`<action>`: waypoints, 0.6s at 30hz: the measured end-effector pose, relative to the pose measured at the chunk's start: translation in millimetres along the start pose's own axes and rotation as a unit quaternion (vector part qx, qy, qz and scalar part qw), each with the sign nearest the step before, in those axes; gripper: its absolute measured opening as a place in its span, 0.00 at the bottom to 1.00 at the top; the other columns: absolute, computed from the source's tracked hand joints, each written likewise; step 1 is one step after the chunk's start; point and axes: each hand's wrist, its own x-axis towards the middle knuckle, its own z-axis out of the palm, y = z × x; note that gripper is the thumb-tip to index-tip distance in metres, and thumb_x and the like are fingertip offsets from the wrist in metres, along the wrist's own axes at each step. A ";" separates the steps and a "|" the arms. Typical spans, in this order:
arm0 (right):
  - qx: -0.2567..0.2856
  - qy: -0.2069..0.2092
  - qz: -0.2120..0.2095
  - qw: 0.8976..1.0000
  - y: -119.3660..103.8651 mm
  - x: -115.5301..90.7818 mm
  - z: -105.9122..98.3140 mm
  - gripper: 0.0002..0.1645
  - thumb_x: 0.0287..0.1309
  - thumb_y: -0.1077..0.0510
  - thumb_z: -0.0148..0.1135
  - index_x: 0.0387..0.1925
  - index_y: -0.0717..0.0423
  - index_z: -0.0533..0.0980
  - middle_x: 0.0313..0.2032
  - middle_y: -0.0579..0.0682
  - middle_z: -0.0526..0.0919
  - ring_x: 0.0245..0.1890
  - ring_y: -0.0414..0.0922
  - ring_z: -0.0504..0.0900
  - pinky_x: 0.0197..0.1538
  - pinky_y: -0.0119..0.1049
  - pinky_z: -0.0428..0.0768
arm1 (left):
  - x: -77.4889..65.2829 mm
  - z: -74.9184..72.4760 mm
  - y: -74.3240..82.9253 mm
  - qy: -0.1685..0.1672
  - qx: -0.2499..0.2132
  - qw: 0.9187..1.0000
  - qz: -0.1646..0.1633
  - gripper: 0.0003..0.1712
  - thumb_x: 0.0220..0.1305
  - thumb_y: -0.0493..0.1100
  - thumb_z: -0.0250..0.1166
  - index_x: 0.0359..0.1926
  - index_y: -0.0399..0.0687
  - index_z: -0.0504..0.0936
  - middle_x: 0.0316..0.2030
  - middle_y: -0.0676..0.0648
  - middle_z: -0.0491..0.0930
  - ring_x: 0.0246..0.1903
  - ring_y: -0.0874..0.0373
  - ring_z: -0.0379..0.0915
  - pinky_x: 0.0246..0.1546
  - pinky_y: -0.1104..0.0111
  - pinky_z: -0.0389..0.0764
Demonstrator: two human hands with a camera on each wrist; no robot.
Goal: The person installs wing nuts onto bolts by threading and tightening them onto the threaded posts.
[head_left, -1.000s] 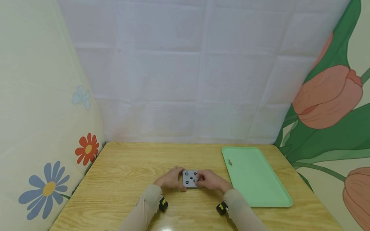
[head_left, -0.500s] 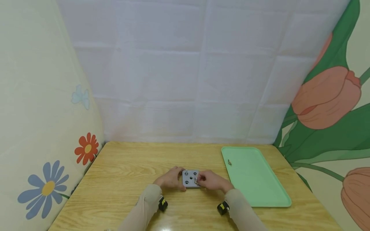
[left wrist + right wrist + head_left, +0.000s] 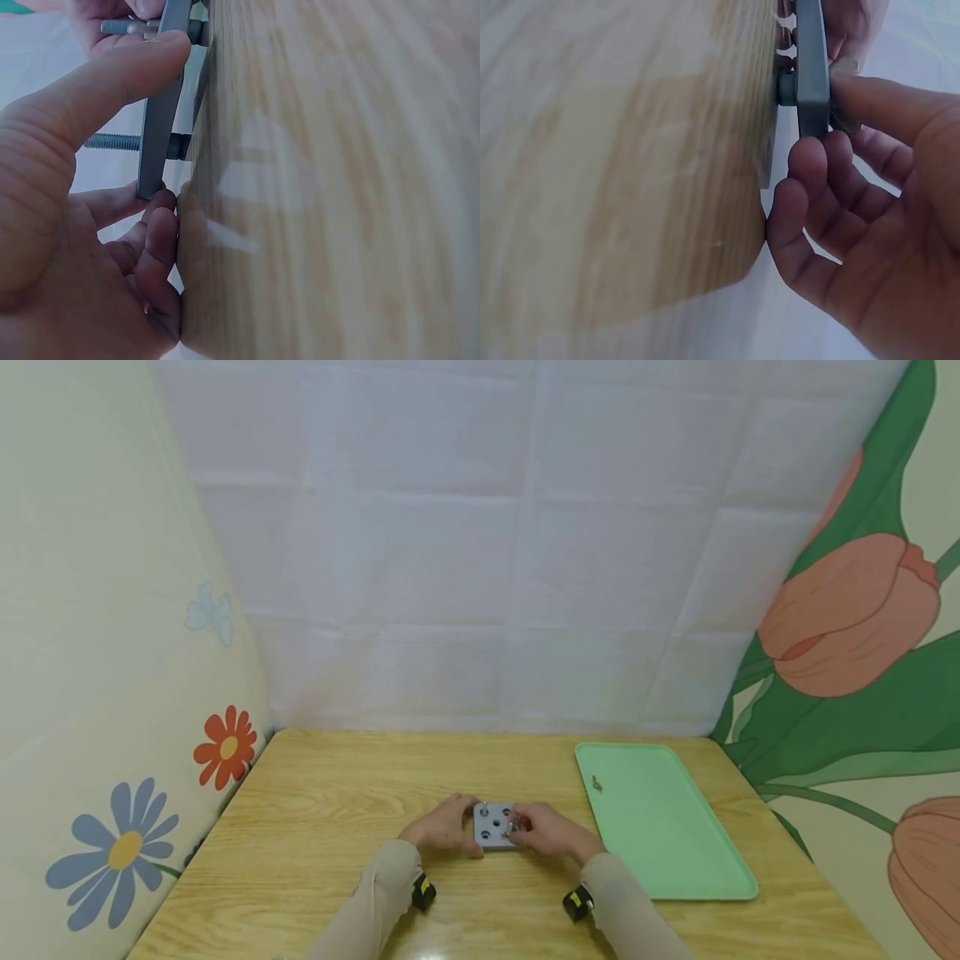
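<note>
A grey metal plate (image 3: 494, 840) with several holes lies flat near the middle of the table, raised slightly on bolt heads. My left hand (image 3: 444, 825) grips its left side between thumb and fingers. From the far left hole a threaded bolt (image 3: 112, 141) stands up bare. At the near right, my right hand (image 3: 553, 830) pinches a wing nut (image 3: 845, 66) on a second upright bolt (image 3: 112, 27). In the right wrist view the thumb hides much of that nut, and the other right fingers curl by the plate edge.
To the right lies a light green tray (image 3: 667, 827). Small brass-coloured hardware (image 3: 597, 783), too small to make out, sits near its left edge. A white cloth (image 3: 480, 568) hangs behind the wooden table (image 3: 315, 793).
My right fingers shift slightly around the wing nut, whose wings show at changing angles. My left hand and the plate stay in place.
</note>
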 end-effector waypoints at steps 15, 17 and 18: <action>-0.019 0.009 -0.029 0.999 -2.0 -2.5 0.3 0.06 0.52 0.67 0.57 0.28 0.53 0.75 0.28 0.45 0.75 0.29 0.38 0.72 0.32 0.33 0.71 | 1.1 1.6 -2.6 -0.001 -0.009 1.000 0.003 0.43 0.40 0.51 0.77 0.59 0.48 0.70 0.47 0.51 0.68 0.48 0.55 0.66 0.54 0.57 0.67; -0.013 0.010 -0.035 0.999 -1.7 -2.8 -0.3 0.07 0.53 0.67 0.56 0.29 0.53 0.75 0.28 0.44 0.76 0.29 0.38 0.72 0.33 0.33 0.71 | 1.5 1.9 -3.2 0.001 -0.004 1.000 0.001 0.43 0.40 0.52 0.77 0.59 0.49 0.70 0.48 0.51 0.68 0.48 0.56 0.66 0.54 0.58 0.67; -0.011 0.011 -0.036 0.999 -1.4 -2.8 -0.5 0.06 0.54 0.67 0.56 0.29 0.53 0.75 0.28 0.43 0.75 0.29 0.38 0.72 0.33 0.33 0.71 | 1.9 1.9 -3.5 0.002 -0.001 1.000 0.000 0.43 0.40 0.52 0.77 0.59 0.49 0.70 0.48 0.51 0.68 0.49 0.56 0.66 0.54 0.58 0.67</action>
